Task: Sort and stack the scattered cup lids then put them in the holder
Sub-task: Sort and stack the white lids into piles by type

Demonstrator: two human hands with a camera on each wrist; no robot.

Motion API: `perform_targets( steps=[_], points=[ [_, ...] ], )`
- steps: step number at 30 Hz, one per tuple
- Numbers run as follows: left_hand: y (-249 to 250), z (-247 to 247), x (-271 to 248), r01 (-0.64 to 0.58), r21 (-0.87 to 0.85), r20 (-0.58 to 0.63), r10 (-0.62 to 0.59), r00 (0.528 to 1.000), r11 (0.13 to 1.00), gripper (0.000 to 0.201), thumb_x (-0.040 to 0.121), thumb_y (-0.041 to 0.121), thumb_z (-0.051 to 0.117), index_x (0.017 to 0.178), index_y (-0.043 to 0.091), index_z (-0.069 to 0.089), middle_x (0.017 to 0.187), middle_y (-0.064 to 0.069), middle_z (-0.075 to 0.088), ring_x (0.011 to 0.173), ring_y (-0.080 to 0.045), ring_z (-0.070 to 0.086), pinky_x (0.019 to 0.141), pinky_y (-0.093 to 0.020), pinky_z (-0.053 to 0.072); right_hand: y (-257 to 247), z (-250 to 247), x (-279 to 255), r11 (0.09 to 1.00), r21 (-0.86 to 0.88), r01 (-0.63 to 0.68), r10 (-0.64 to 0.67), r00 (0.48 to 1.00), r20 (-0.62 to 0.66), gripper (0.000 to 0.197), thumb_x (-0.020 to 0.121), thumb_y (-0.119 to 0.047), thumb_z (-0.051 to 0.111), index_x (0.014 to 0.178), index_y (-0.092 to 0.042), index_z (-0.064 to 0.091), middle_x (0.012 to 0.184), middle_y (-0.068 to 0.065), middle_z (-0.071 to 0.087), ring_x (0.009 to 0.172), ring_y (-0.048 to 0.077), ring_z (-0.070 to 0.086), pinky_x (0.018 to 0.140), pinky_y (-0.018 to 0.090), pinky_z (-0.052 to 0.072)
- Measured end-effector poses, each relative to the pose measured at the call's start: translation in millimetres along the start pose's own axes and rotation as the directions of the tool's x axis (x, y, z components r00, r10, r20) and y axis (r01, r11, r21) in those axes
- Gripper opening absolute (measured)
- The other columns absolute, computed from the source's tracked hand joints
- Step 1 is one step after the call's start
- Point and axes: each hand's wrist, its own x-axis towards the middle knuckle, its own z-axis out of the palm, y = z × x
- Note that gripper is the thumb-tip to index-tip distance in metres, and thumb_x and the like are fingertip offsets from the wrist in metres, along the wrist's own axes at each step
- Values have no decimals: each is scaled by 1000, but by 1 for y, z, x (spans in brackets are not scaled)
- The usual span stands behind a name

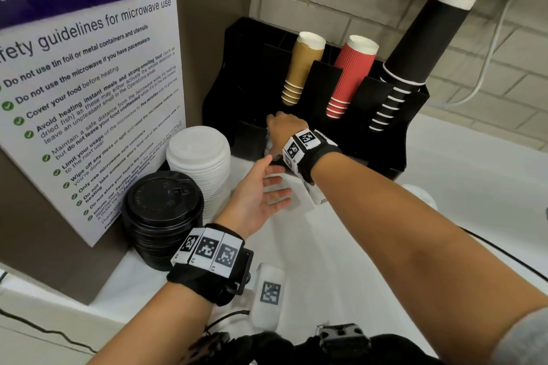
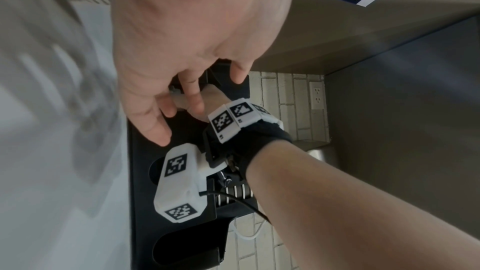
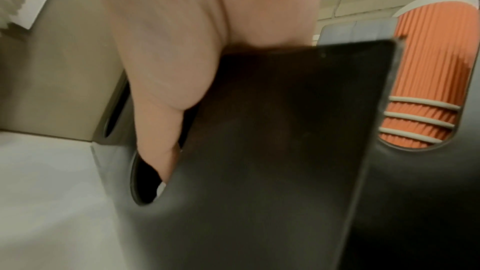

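Note:
A black holder (image 1: 350,133) stands at the back of the white counter. My right hand (image 1: 280,127) reaches down into its left front slot and grips a small bunch of white lids (image 1: 268,144); the fingers are hidden inside. In the right wrist view the thumb (image 3: 155,147) runs down the slot's cut-out in the holder (image 3: 272,130). My left hand (image 1: 261,190) hovers just in front, palm turned right, fingers straight, holding nothing. A tall stack of white lids (image 1: 198,157) and a stack of black lids (image 1: 163,210) stand to the left.
Brown cups (image 1: 299,68), red cups (image 1: 353,74) and a tall column of black cups (image 1: 415,47) fill the holder's rear slots. A microwave poster (image 1: 89,83) leans at the left. A brick wall is behind, and a white cable (image 1: 489,62) hangs at the right.

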Motion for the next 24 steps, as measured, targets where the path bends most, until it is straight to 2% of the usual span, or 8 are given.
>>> perform_targets(
  steps=[4,7,10,12,15,18,21,24],
  points=[
    [0,1,0,-8,-2,7,8,1000,1000,37,97,44,51,107,11,65,110,-9,60,98,-27,64,80,-37,55,-2,-3,-6,1000,-5,21,-21,1000,-3,61,79,-25,72,130,-7,46,124,11,52,112,30,55,77,35,41],
    [2,3,1,-19,4,1,19,1000,1000,36,96,43,52,105,12,66,112,-10,57,98,-28,62,80,-38,54,10,-21,-25,972,232,31,0,991,-135,55,81,-27,71,128,-7,49,124,14,50,111,31,53,85,36,44],
    [5,4,2,-36,28,10,36,999,999,29,95,40,54,99,14,67,106,-7,58,92,-25,63,81,-37,53,44,-41,-60,818,575,36,141,955,-261,46,85,-27,68,125,-8,54,120,13,55,109,24,54,89,30,44],
    [6,4,2,-47,51,37,45,998,998,25,94,38,54,97,16,66,100,-4,61,84,-21,64,76,-33,52,74,-44,-92,681,733,8,286,918,-276,35,87,-25,67,118,-10,60,110,7,61,102,17,57,88,25,45],
    [7,5,1,-70,98,69,63,996,993,24,93,36,54,101,17,66,100,-3,65,84,-19,66,74,-31,53,115,-30,-146,534,839,-109,497,843,-207,24,88,-25,65,111,-16,63,104,1,63,97,14,58,85,23,44],
    [6,8,0,-87,129,91,76,993,988,23,94,35,54,103,17,66,99,-2,67,85,-20,68,74,-32,52,143,-4,-190,504,798,-329,629,773,-79,32,88,-35,63,117,-21,62,119,5,60,106,22,57,90,36,46],
    [4,12,-2,-90,147,108,75,991,985,23,95,34,52,102,17,66,97,-1,68,82,-18,68,73,-31,52,151,20,-214,461,742,-487,671,738,67,52,80,-46,71,126,-26,56,133,10,49,121,30,49,95,39,44],
    [1,17,-4,-89,154,122,70,990,984,22,96,33,52,99,17,66,95,-1,68,83,-19,67,73,-31,52,149,36,-219,435,723,-537,670,730,139,68,70,-46,80,129,-30,51,131,11,44,123,33,46,95,40,45]
  ],
)
